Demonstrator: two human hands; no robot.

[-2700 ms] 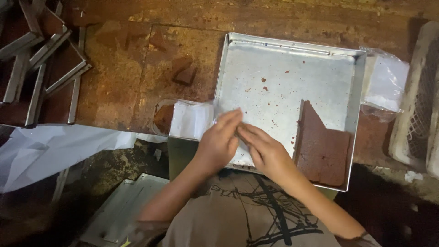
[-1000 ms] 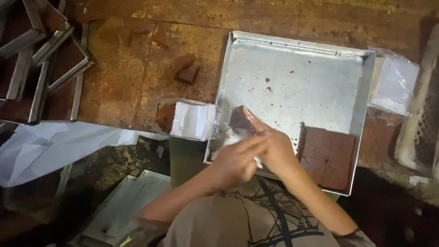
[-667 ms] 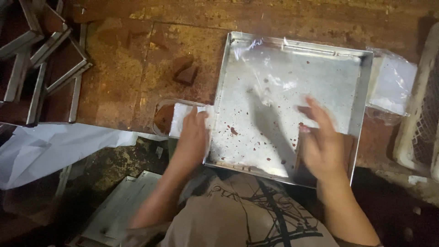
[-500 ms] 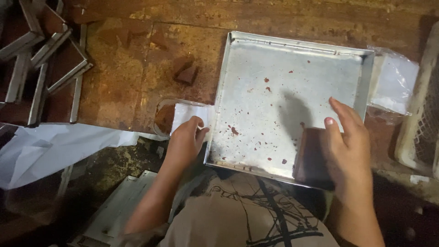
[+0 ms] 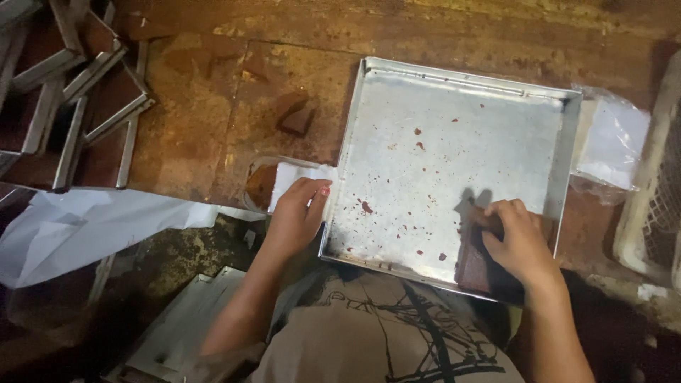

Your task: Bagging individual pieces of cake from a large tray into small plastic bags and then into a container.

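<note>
A square metal tray [image 5: 454, 120] lies on a rusty brown table, dotted with brown crumbs. My right hand [image 5: 518, 245] rests on a brown cake slab [image 5: 474, 266] in the tray's near right corner, fingers curled over its top edge. My left hand [image 5: 296, 216] lies at the tray's near left edge, fingers on a stack of white paper sheets [image 5: 292, 177] in clear plastic beside the tray.
Empty metal frame moulds [image 5: 78, 92] are piled at the far left. A clear plastic bag with white paper [image 5: 610, 142] lies right of the tray, next to a white crate [image 5: 656, 191]. White plastic sheeting [image 5: 85, 227] hangs off the table's near edge. Another metal tray [image 5: 177, 333] sits below.
Both hands were together at the tray's near edge, then spread apart. The right hand went right onto the brown slab and has curled over it. The left hand moved to the white paper.
</note>
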